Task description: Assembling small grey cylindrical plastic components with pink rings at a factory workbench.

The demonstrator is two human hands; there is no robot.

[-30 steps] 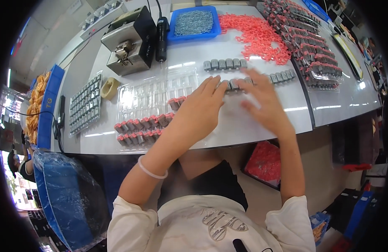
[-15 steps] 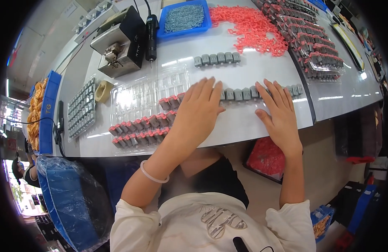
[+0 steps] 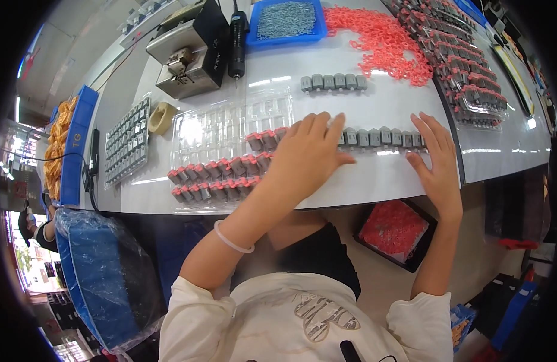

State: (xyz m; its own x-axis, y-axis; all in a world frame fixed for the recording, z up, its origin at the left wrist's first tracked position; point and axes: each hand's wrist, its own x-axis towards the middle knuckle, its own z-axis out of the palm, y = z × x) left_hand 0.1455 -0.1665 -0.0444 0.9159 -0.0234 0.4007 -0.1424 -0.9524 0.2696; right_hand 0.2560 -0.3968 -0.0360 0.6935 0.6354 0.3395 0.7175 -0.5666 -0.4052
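A row of small grey blocks (image 3: 375,138) stands on the white table between my two hands. At its left end is my left hand (image 3: 308,158), fingers stretched and thumb apart, partly over the right side of a clear plastic tray. My right hand (image 3: 438,166) is at the row's right end, with fingers extended and thumb spread beside the last visible blocks. Both ends of the row are hidden by my hands. Behind lies a shorter row of similar grey blocks (image 3: 333,82). In the clear tray (image 3: 221,123) sit grey blocks with pink caps (image 3: 215,170).
A blue bin of small metal pins (image 3: 287,21) and a pile of pink plastic pieces (image 3: 393,54) lie at the back. Beside them are a black electric screwdriver (image 3: 237,45) and a metal fixture (image 3: 188,63). Trays of pink-capped blocks (image 3: 471,72) fill the right side.
My right hand has slid rightward along the row, showing more blocks between my hands; those seen beyond it before are no longer visible. The whole view has shifted slightly.
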